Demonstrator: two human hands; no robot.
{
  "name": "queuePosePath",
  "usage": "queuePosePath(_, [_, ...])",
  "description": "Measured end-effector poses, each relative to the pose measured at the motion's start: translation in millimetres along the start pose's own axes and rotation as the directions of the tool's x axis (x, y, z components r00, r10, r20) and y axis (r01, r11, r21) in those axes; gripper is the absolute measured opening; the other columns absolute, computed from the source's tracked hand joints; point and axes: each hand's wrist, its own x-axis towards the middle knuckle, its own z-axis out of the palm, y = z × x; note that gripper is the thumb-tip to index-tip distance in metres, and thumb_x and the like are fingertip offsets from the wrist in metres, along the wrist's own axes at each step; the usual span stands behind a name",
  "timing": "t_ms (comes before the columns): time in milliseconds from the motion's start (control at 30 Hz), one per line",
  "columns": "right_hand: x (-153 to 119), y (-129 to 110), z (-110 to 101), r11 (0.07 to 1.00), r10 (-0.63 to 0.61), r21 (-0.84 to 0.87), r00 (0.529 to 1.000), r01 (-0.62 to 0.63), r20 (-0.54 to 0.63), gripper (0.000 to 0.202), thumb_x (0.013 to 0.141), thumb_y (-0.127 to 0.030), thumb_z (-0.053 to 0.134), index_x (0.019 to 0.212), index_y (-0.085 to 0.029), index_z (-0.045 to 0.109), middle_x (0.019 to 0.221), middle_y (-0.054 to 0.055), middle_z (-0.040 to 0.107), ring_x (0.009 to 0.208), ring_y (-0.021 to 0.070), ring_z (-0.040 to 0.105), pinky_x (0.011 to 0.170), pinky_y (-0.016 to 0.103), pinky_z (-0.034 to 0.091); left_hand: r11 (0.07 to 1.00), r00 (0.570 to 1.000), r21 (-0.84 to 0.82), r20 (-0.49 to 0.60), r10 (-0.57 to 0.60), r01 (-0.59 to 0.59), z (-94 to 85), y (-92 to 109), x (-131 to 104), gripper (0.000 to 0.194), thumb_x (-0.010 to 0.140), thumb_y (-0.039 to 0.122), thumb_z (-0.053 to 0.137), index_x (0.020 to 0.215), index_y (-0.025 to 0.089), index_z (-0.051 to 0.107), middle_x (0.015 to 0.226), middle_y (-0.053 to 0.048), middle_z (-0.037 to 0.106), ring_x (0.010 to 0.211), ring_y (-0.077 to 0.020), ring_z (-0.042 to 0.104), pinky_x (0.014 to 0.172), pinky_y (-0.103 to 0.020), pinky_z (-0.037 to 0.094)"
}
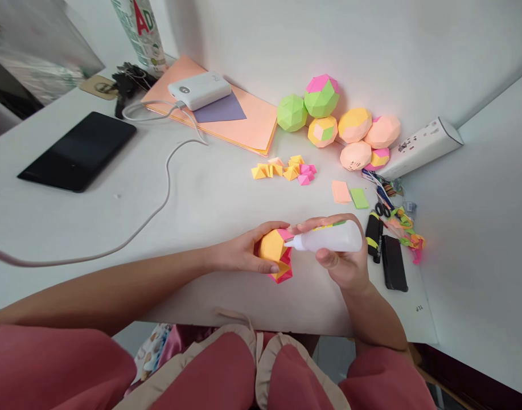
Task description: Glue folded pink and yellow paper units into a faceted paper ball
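Near the table's front edge, my left hand (243, 250) is wrapped round a partly built folded-paper ball (271, 246) with orange and pink faces. Its right side is open and jagged. My right hand (348, 265) grips a white glue bottle (333, 236) lying sideways, its nozzle pointing left and meeting the ball's right edge. Whether the tip touches the paper is too small to tell. Beyond my hands lie small folded pieces, orange ones (291, 171) and pink ones (305, 174).
Finished paper balls (321, 95) stand along the back wall. Sticky notes (341, 192), scissors (382, 209), a highlighter (374, 236) and a black case (394, 263) lie right. A black tablet (78, 151), peach paper (252, 122), a power bank (200, 90) and its cable (169, 171) are left.
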Motion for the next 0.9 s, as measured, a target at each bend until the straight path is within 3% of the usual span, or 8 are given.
queuePosePath(167, [0.1, -0.3, -0.3, 0.996, 0.068, 0.055, 0.997, -0.070, 0.034, 0.026, 0.078, -0.026, 0.066, 0.100, -0.024, 0.053, 0.095, 0.005, 0.069, 0.093, 0.0241, 0.067, 0.082, 0.049, 0.052, 1.000, 1.000, -0.013, -0.016, -0.013, 0.013, -0.7, -2.9, -0.1, 0.078, 0.071, 0.031, 0.072, 0.136, 0.027, 0.028, 0.124, -0.010, 0.048, 0.106, -0.0265, 0.054, 0.081, -0.040, 0.050])
queuePosePath(367, [0.7, 1.3, 0.0, 0.997, 0.070, 0.031, 0.997, -0.069, -0.028, 0.024, 0.078, -0.029, 0.066, 0.098, -0.025, 0.053, 0.094, 0.004, 0.070, 0.093, 0.0241, 0.067, 0.083, 0.049, 0.052, 1.000, 1.000, 0.010, -0.006, 0.007, -0.007, -1.7, -2.2, 0.3, 0.076, 0.072, 0.031, 0.071, 0.135, 0.026, 0.030, 0.119, -0.009, 0.051, 0.104, -0.0255, 0.055, 0.080, -0.040, 0.051])
queuePosePath(667, [-2.8, -0.5, 1.0, 0.988, 0.124, 0.090, 0.992, -0.124, 0.008, 0.025, 0.078, -0.028, 0.067, 0.099, -0.025, 0.053, 0.095, 0.004, 0.069, 0.090, 0.0232, 0.067, 0.082, 0.048, 0.051, 0.999, 0.999, -0.024, -0.028, -0.028, 0.028, -0.5, -0.4, -0.1, 0.078, 0.071, 0.031, 0.071, 0.136, 0.027, 0.027, 0.126, -0.010, 0.046, 0.108, -0.0273, 0.053, 0.083, -0.041, 0.050])
queuePosePath(767, [1.6, 0.8, -4.2, 0.980, 0.147, 0.147, 0.987, -0.136, -0.068, 0.026, 0.076, -0.035, 0.068, 0.097, -0.027, 0.056, 0.093, 0.001, 0.069, 0.088, 0.0208, 0.066, 0.081, 0.044, 0.051, 1.000, 0.999, -0.019, -0.035, -0.026, 0.025, -1.1, 0.2, -0.6, 0.078, 0.071, 0.032, 0.071, 0.136, 0.029, 0.027, 0.121, -0.009, 0.049, 0.105, -0.0257, 0.054, 0.082, -0.040, 0.050])
queuePosePath(900, [14.4, 6.4, -20.5, 0.948, 0.240, 0.263, 0.943, -0.177, -0.231, 0.029, 0.075, -0.047, 0.064, 0.096, -0.027, 0.058, 0.090, 0.001, 0.068, 0.074, 0.0155, 0.061, 0.066, 0.032, 0.050, 0.999, 0.998, -0.035, -0.054, -0.022, 0.020, -3.2, 0.7, -0.3, 0.076, 0.074, 0.033, 0.070, 0.136, 0.030, 0.027, 0.122, -0.009, 0.049, 0.104, -0.0235, 0.054, 0.083, -0.037, 0.049])
